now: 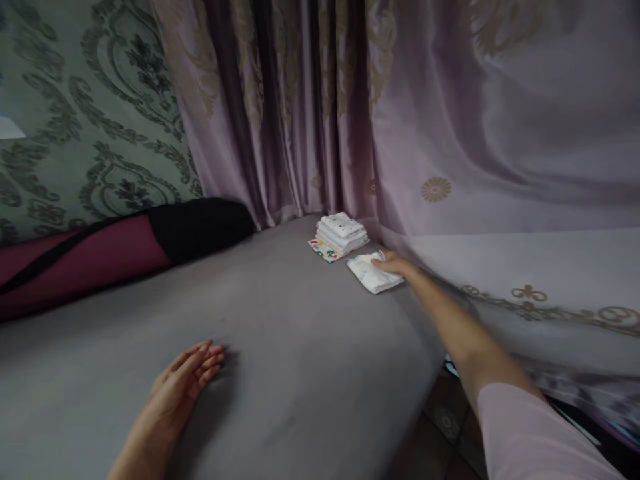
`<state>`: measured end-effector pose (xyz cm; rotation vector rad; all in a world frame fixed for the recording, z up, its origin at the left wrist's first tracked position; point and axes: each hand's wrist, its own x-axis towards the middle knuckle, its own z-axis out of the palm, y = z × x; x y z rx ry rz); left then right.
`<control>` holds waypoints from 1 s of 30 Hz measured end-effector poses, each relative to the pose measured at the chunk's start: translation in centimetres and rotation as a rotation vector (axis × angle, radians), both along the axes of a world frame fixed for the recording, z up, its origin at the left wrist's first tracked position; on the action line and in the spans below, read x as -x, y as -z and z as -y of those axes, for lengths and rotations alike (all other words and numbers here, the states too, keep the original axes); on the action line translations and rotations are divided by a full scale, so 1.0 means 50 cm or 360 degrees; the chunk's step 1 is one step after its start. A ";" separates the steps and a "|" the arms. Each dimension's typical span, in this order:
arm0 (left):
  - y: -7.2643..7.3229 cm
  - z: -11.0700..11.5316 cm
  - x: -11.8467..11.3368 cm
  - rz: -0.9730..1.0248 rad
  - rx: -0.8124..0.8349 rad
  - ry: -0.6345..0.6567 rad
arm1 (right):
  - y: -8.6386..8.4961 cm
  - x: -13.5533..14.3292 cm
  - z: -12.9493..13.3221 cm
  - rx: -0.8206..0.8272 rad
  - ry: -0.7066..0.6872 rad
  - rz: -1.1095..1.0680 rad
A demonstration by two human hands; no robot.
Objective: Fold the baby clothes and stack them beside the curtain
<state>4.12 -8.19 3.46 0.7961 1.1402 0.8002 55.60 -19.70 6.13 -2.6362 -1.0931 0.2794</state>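
My right hand (393, 262) reaches far forward and grips a folded white cloth (373, 275) by its right edge, thumb on top and the other fingers hidden beneath. Just beyond it, to the left, a small stack of folded white cloths (341, 230) sits on the grey surface. The top one has small dark specks, and the bottom one (325, 251) carries a colourful print. Nothing is in my left hand (183, 377), which hovers over or rests on the grey surface at the lower left with its fingers loosely bent.
A grey, mattress-like surface (260, 333) spreads beneath both hands. Along its far left side lies a long maroon and black bag (200, 227). Mauve curtains (300, 133) hang behind, beside patterned green wallpaper (125, 120). Past the right edge, dark floor tiles (440, 427) show.
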 end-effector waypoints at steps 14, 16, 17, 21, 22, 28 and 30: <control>0.022 -0.007 0.003 -0.0031 -0.0053 0.0015 | 0.011 -0.025 -0.002 -0.0091 -0.0254 0.0490; 0.019 -0.007 0.001 -0.0026 -0.0044 0.0016 | 0.004 -0.042 -0.007 -0.0023 -0.0277 0.0474; 0.018 -0.007 0.000 -0.0022 -0.0038 0.0016 | 0.003 -0.047 -0.008 0.0034 -0.0268 0.0460; 0.014 -0.005 -0.002 -0.0023 0.0000 -0.0007 | 0.008 -0.045 -0.009 0.0205 -0.0129 0.0428; 0.013 -0.004 -0.002 -0.0023 0.0005 -0.0011 | 0.010 -0.040 -0.009 0.0211 -0.0070 0.0453; 0.006 0.002 -0.006 -0.0033 -0.0003 -0.0001 | -0.001 0.020 -0.021 0.0086 0.0019 0.0633; 0.006 0.003 -0.007 -0.0036 -0.0006 -0.0005 | 0.000 0.042 -0.029 0.0035 -0.0141 0.0564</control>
